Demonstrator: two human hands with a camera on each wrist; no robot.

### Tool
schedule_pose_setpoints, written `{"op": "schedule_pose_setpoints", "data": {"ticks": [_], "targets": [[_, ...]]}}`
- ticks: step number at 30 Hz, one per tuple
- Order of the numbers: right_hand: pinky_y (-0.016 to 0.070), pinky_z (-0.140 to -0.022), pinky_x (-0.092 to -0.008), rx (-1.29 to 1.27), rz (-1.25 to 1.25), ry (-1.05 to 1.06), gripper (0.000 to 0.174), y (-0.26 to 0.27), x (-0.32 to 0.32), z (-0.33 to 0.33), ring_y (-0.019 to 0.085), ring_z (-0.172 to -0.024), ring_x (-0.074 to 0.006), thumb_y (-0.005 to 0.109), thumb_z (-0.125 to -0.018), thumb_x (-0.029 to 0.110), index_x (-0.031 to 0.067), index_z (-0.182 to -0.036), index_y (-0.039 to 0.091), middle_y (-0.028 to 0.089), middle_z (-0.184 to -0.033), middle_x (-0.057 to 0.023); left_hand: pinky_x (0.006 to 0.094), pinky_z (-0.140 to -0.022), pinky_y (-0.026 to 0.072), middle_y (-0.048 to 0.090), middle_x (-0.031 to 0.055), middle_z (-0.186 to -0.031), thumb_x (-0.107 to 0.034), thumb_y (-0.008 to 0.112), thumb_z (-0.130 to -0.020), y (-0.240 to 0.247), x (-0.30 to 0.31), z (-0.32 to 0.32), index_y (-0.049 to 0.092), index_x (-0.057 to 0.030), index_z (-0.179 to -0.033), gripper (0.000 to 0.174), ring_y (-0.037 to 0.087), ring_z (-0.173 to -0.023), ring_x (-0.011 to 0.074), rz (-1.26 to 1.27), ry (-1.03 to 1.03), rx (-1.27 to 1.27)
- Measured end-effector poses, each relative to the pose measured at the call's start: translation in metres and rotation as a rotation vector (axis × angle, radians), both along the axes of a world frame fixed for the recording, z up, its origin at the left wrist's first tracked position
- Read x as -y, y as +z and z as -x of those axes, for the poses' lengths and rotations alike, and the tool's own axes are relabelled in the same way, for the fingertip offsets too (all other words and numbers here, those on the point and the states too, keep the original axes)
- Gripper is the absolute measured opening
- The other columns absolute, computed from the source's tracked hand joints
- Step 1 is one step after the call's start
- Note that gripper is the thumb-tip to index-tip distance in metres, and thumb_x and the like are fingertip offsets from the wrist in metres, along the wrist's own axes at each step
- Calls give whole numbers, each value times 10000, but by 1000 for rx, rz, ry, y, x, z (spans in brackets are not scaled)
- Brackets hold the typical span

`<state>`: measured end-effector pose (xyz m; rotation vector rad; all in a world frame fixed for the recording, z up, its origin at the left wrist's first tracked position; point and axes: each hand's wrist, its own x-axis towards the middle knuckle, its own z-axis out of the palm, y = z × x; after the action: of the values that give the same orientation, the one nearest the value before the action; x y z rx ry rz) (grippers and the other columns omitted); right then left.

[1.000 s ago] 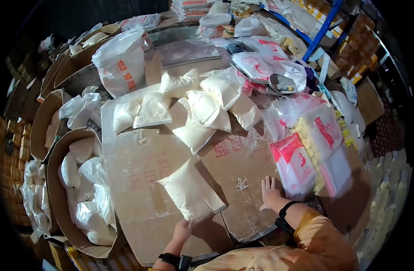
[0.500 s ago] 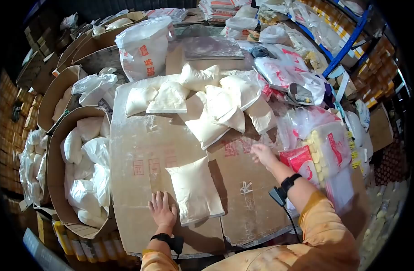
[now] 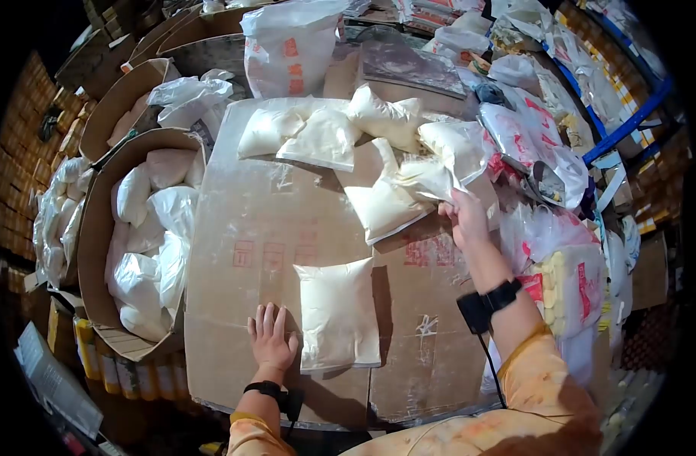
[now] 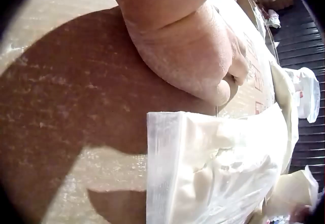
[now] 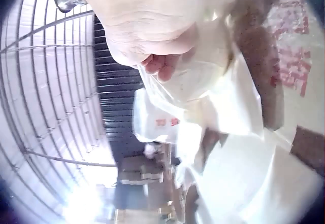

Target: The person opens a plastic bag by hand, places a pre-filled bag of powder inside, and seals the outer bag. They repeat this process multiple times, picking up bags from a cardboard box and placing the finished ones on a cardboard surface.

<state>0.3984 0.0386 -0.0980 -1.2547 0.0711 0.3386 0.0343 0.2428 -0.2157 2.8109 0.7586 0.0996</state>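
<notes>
My right hand (image 3: 467, 219) grips the near corner of a clear bag of cream-coloured powder (image 3: 426, 176), one of several in a heap on the flattened cardboard (image 3: 245, 205). In the right wrist view its fingers (image 5: 161, 67) curl over the edge of that bag. With fingers spread, my left hand (image 3: 273, 343) rests on the cardboard near the front edge. Just right of it lies a separate filled bag (image 3: 338, 315), flat, its clear edge strip (image 4: 163, 168) showing in the left wrist view.
On the left stands an open carton (image 3: 97, 251) holding several white bags. Pink-printed packets (image 3: 583, 281) line the right side. Behind the heap are a large white sack (image 3: 287, 53) and a dark flat board (image 3: 412, 68). A blue rack post (image 3: 629, 125) rises at right.
My left hand has let go of the near bag and come to lie flat on the cardboard. My right hand has moved forward from the cardboard and taken hold of a heaped bag.
</notes>
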Motion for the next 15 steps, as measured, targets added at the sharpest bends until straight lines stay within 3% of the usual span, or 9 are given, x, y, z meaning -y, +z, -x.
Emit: {"op": "schedule_pose_setpoints", "data": {"ticks": [4, 7, 9, 11, 12, 13, 14, 15], "targets": [[469, -605, -316, 49, -110, 44, 130, 65, 31, 54, 434, -499, -130, 490, -820, 50, 55, -690, 492, 407, -552, 1, 487, -1061, 125, 344, 100, -1347, -276, 550, -693, 5, 1, -2, 437, -149, -1252, 584, 238, -1290, 295, 0, -6, -3], [473, -579, -319, -122, -317, -5, 109, 60, 52, 76, 445, -502, -140, 501, -819, 57, 45, -711, 506, 424, -564, -9, 483, -1064, 114, 335, 107, -1353, -277, 538, -698, 5, 1, -2, 431, -138, -1255, 584, 221, -1299, 297, 21, -11, -14], [481, -540, -325, -301, -238, 166, 69, 41, 66, 98, 522, -555, -165, 490, -817, 55, 24, -820, 551, 553, -680, -65, 482, -1065, 107, 328, 110, -1358, -273, 532, -697, 5, 1, -3, 419, -133, -1266, 597, 214, -1302, 298, 29, -8, -37], [471, -579, -273, -419, -25, 400, 156, 56, 67, 138, 579, -619, -159, 526, -835, 129, 1, -793, 604, 611, -699, -70, 481, -1066, 101, 325, 112, -1359, -274, 531, -698, 6, 2, -3, 413, -132, -1271, 602, 211, -1303, 300, 15, -9, -43], [463, -602, -258, -413, 116, 659, 222, 11, 93, 148, 593, -675, -147, 535, -847, 179, -15, -783, 622, 631, -701, -65, 480, -1067, 97, 324, 113, -1360, -275, 531, -699, 6, 2, -3, 409, -131, -1274, 605, 210, -1303, 300, 11, -11, -48], [468, -636, -291, -289, 367, 1021, 253, 5, 92, 151, 600, -692, -147, 508, -865, 207, 0, -782, 628, 636, -715, -85, 477, -1069, 87, 320, 115, -1362, -277, 530, -701, 6, 2, -3, 404, -131, -1276, 607, 205, -1305, 301, 14, -13, -47], [477, -656, -334, 31, 798, 1267, 269, 3, 96, 156, 611, -658, -187, 536, -840, 212, 7, -686, 622, 611, -648, -92, 477, -1070, 86, 320, 115, -1362, -276, 531, -700, 6, 3, -4, 405, -132, -1276, 607, 204, -1305, 301, 17, -15, -49], [472, -643, -329, 392, 1090, 1396, 252, 0, 98, 152, 604, -658, -174, 550, -829, 239, 30, -711, 626, 605, -654, -94, 477, -1070, 84, 320, 114, -1362, -275, 532, -699, 7, 2, -5, 406, -132, -1275, 607, 204, -1305, 301, 15, -11, -51]]}}
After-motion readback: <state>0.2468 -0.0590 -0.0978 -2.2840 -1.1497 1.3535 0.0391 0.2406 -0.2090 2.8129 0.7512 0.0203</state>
